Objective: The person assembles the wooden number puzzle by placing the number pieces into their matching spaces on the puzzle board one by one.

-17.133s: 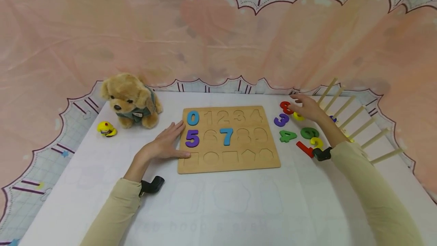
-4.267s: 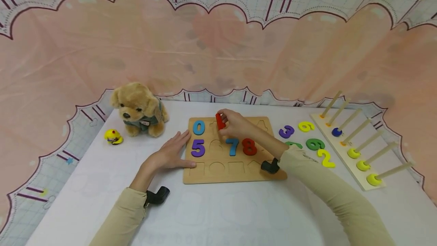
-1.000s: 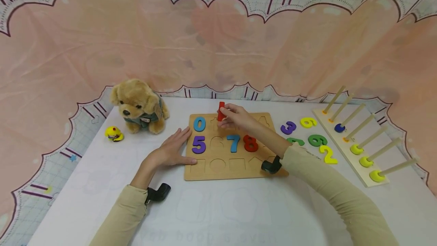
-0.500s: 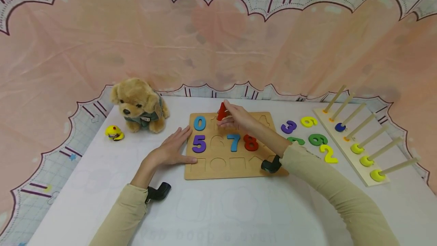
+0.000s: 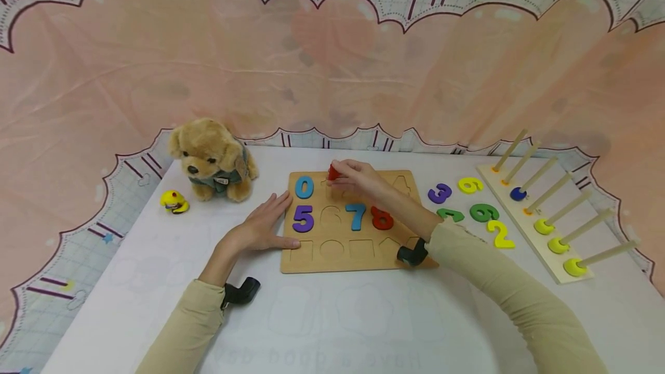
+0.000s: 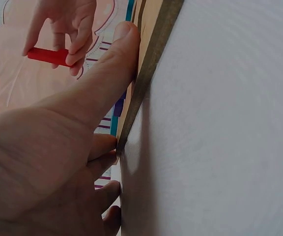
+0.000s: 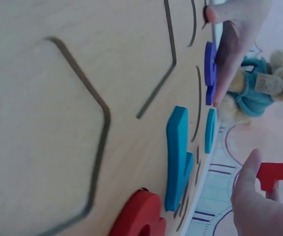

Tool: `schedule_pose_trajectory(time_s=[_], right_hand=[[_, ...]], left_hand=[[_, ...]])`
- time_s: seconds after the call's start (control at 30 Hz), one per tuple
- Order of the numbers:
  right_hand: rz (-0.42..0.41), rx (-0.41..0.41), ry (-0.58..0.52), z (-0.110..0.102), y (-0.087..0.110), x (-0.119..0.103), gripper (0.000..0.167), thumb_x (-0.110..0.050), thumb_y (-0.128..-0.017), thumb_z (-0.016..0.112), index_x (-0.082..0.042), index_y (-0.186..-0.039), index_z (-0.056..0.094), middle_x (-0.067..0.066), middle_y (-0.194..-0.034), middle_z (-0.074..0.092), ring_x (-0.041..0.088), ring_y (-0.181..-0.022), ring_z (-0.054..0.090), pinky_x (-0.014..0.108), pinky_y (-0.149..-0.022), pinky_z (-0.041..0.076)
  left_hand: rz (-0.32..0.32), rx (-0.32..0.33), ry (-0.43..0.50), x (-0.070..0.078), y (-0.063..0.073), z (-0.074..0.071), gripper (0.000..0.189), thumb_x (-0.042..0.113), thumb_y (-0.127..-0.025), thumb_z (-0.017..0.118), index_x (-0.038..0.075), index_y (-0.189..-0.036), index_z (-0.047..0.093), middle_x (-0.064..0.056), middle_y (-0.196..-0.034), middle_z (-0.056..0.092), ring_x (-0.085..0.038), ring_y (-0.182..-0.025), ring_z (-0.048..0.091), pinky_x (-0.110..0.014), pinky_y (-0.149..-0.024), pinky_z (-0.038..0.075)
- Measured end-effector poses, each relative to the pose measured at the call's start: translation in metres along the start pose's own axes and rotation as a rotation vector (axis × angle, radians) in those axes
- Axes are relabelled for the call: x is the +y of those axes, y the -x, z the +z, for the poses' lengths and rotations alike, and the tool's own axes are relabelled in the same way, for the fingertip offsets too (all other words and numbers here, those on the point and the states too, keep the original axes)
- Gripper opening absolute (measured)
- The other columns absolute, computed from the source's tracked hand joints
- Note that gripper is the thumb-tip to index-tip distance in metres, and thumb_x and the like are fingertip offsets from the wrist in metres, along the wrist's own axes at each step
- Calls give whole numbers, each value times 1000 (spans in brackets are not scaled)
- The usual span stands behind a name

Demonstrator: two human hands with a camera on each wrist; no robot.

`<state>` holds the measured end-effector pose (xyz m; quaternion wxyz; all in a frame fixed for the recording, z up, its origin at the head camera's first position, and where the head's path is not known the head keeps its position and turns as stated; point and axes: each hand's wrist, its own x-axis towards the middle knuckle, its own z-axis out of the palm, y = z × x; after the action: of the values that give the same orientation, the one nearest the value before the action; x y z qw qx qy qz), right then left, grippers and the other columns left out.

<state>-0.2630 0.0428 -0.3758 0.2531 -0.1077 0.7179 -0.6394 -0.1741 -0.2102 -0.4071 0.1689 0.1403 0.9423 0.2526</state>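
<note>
My right hand (image 5: 363, 182) pinches a red number 1 (image 5: 333, 172) above the top row of the wooden puzzle board (image 5: 306, 258). In the left wrist view the red piece (image 6: 50, 56) lies between thumb and fingertips, apart from the board. My left hand (image 5: 260, 225) rests with spread, straight fingers at the board's left edge, thumb on its lower left. On the board sit a blue 0 (image 5: 304, 187), a purple 5 (image 5: 303, 219), a blue 7 (image 5: 355, 216) and a red 8 (image 5: 381, 218). My right hand hides part of the top row.
Right of the board lie a purple 3 (image 5: 440, 193), a yellow piece (image 5: 470, 185), a green 4 (image 5: 449, 214), a green piece (image 5: 484, 213) and a yellow 2 (image 5: 500, 235). Beyond stands a pegged stand (image 5: 540, 235). At left are a plush dog (image 5: 210, 160) and a yellow toy (image 5: 174, 202).
Since 17 seconds ago the red 8 has come onto the board and my right hand has taken the red 1 from the right. Over the last second the red 1 has turned in my fingers.
</note>
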Motion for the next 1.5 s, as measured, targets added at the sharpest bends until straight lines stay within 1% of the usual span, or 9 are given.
schedule_pose_trajectory(time_s=[0.13,0.33,0.43,0.5,0.63,0.73,0.83,1.0,1.5], right_hand=[[-7,-14,-13,2,1,5,35,-29,-98,57,-4,-122,58,16,-126,64,21,-116,65,36,-109,45],[-60,25,169,2,1,9,31,-29,-90,69,-13,-116,66,5,-118,70,18,-111,62,35,-105,48],[-97,28,206,2,1,11,32,-26,-89,71,-13,-118,66,6,-119,68,20,-109,62,32,-103,50],[-116,22,216,2,1,11,35,-23,-89,71,-12,-121,64,8,-123,65,21,-113,62,31,-105,49],[-112,24,187,3,2,11,44,-18,-88,72,-10,-127,54,9,-135,59,23,-129,55,35,-110,44],[-92,36,146,4,1,10,50,-15,-86,73,-10,-127,45,12,-143,54,26,-134,51,38,-111,42],[-90,38,121,5,1,10,50,-12,-85,74,-9,-122,41,13,-145,52,26,-134,52,37,-109,44],[-139,3,85,5,0,10,44,-6,-85,73,-9,-111,39,11,-143,55,26,-131,54,33,-106,46],[-255,-55,149,4,2,12,35,-2,-84,73,-5,-100,42,19,-138,57,31,-126,58,31,-97,52]], left_hand=[[6,4,-3,0,-1,0,111,54,-77,75,5,-156,15,-15,-164,9,-40,-151,1,-60,-121,7],[-10,0,12,-2,0,0,112,55,-76,76,7,-156,14,-12,-165,7,-39,-152,-1,-60,-121,5],[-15,-4,23,-3,1,1,112,54,-76,76,8,-156,14,-12,-165,6,-39,-152,-2,-60,-121,5],[-14,-5,27,-3,2,3,112,55,-76,76,7,-156,14,-13,-165,6,-39,-152,-1,-61,-121,5],[-14,-6,25,-3,2,4,112,55,-76,76,8,-156,14,-13,-165,6,-39,-152,-1,-60,-121,5],[-14,-5,16,-2,3,3,111,54,-76,76,7,-156,14,-13,-165,6,-39,-152,-1,-60,-121,6],[-14,-5,8,-1,2,2,112,54,-76,76,7,-156,14,-13,-165,7,-39,-152,-1,-60,-121,6],[-16,-2,6,-1,1,0,112,55,-76,76,6,-156,14,-13,-165,6,-39,-152,-1,-60,-121,6],[-23,-5,26,1,1,-1,112,54,-76,76,9,-156,14,-12,-165,6,-39,-152,-1,-60,-121,4]])
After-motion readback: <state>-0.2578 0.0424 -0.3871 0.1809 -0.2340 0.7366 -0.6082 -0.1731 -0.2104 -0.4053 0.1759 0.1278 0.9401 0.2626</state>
